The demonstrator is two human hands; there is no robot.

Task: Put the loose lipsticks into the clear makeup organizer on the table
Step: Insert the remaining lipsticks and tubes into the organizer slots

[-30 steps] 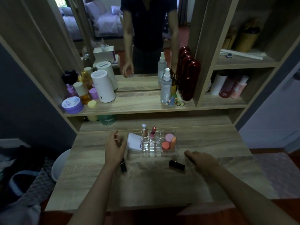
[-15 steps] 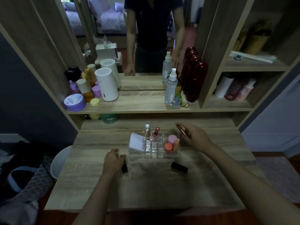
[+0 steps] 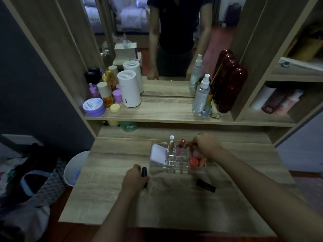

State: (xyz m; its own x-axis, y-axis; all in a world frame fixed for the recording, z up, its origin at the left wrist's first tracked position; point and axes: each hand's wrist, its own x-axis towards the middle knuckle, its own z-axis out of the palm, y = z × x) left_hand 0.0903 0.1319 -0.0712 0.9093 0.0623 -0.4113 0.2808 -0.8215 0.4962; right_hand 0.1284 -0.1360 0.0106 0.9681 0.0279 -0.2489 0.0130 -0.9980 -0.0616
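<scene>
— Wooden vanity table [image 3: 111, 198], dim light, a mirror and shelves of bottles behind. Where do the lipsticks stand?

— The clear organizer [image 3: 176, 167] sits at the far middle of the table. Two tubes are upright in its far slots: a clear-capped one [image 3: 171, 142] and a pink one [image 3: 180, 147]. A white compact [image 3: 158, 153] leans in its left bay, and sponges [image 3: 196, 160] fill the right bay.

— And the hands?

— The right hand [image 3: 207, 145] is over the organizer's far right corner, fingers pinched together on something thin and brownish, likely a lipstick; I can't make it out well. It points toward the slots just right of the pink tube.

— So that's the step in hand?

— I judge so: seating that one in a free slot. It needs turning upright and lowering straight down, clear of the pink tube beside it.

— The left hand?

— The left hand [image 3: 134, 179] rests on the table just near and left of the organizer, fingers curled around a black lipstick [image 3: 144, 173] whose tip sticks out above the knuckles.

— Anything loose?

— One black tube [image 3: 205, 185] lies on its side near the organizer's right end, touched by neither hand. That one is left to fetch, probably by the right hand once it's free.
</scene>
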